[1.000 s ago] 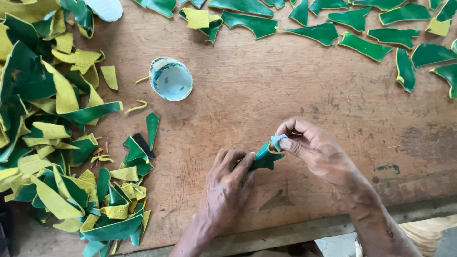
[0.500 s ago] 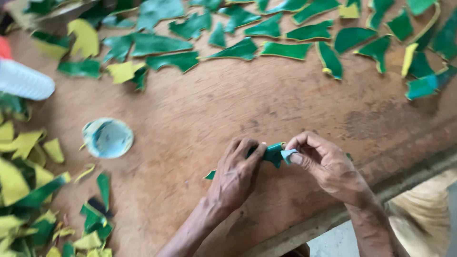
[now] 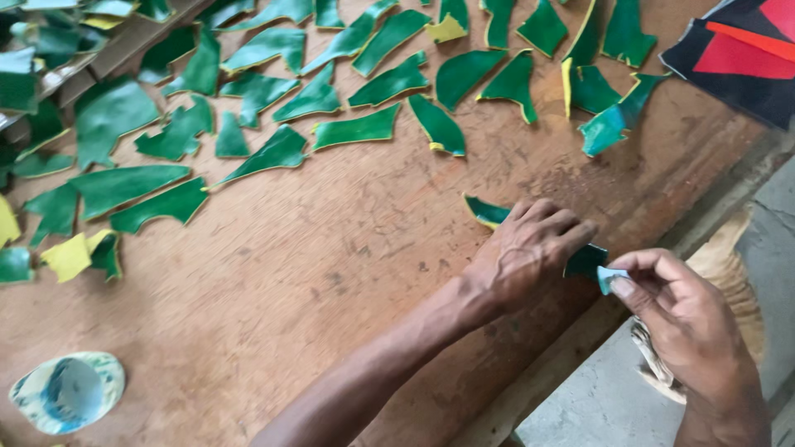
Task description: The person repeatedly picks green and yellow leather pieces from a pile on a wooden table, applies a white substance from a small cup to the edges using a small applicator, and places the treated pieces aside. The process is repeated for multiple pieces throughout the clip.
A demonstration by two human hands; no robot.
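Note:
My left hand (image 3: 530, 248) lies palm-down on a green, yellow-edged cut piece (image 3: 487, 213) near the right edge of the brown wooden table (image 3: 331, 265), pressing it flat; the piece's tips show on both sides of the hand. My right hand (image 3: 679, 319) hovers just off the table edge, thumb and forefinger pinching a small pale blue scrap (image 3: 610, 277) close to the dark green end of the piece.
Many green cut pieces (image 3: 356, 128) with yellow edges lie spread across the far half of the table. A round pale blue dish (image 3: 66, 391) sits at the near left. Yellow scraps (image 3: 70, 255) lie at the left edge. Red and black sheets (image 3: 737, 58) rest at top right.
The view has swung right. My hands moved from holding the green piece up between them to the table's right edge; the left now presses it down, the right has drawn away with a blue scrap.

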